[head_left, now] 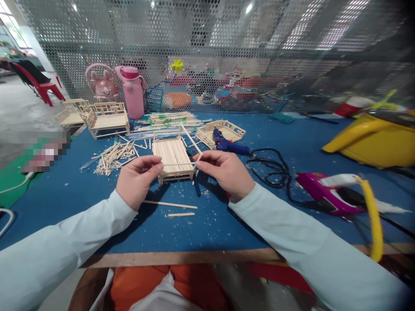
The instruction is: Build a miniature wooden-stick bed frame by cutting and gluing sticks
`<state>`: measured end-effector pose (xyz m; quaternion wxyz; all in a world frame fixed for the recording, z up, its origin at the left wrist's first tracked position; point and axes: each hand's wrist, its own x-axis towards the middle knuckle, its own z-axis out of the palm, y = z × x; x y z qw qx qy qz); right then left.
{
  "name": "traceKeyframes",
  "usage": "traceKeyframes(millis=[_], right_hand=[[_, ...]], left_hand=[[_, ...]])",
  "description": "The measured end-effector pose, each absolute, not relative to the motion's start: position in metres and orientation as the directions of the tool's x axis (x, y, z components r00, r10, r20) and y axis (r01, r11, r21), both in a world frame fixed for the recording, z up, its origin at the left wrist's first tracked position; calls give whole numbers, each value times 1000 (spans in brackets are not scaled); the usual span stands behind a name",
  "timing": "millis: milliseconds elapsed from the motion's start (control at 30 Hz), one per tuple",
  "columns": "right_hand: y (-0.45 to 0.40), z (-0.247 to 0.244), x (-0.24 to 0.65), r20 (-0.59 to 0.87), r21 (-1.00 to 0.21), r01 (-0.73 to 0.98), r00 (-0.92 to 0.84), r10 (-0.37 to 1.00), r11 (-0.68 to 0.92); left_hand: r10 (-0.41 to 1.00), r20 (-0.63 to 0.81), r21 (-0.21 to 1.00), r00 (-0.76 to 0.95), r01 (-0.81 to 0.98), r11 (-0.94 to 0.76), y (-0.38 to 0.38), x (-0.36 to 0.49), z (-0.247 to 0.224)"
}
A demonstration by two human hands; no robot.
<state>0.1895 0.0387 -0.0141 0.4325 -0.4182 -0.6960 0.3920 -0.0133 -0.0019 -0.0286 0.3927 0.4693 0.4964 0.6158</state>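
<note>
If you take the frame (173, 151) as clock centre, you at 6, the benches (110, 123) sit at 10 and the stick pile (115, 157) at 9. Your left hand (138, 181) is at 8, thumb and forefinger pinching the left end of the held stick (179, 163). Frame's on the table, slats up, right ahead of you; the stick crosses its near edge. Can't tell if it touches. Loose sticks (180, 214) lie at 6. Cross stick (191, 140) at 1 slants away from your right fingertips; can't tell if it's joined. Your right hand (227, 172) at 3 pinches the other end, thumb under forefinger. Glue gun (230, 145) lies between 2 and 3, purple gun (333, 194) just past 3.

Tips: pinch lightly, thin stuff likely bows or snaps. Level both ends against the near edge, check square at the right corner before any pressure. Rest your wrists on the table if you shake. Mind the gun cable (275, 166) near your right sleeve.
</note>
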Motion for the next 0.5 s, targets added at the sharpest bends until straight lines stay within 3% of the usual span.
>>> traceKeyframes(millis=[267,500], right_hand=[[38,-13,188,285,-902,256,-253,924,348],[38,-14,189,302,-890,263,-270,914,372]], left_hand=[[943,178,978,-281,-58,-201,-1,-15,-30],[937,203,978,-284,8,-209,-2,-13,-28]])
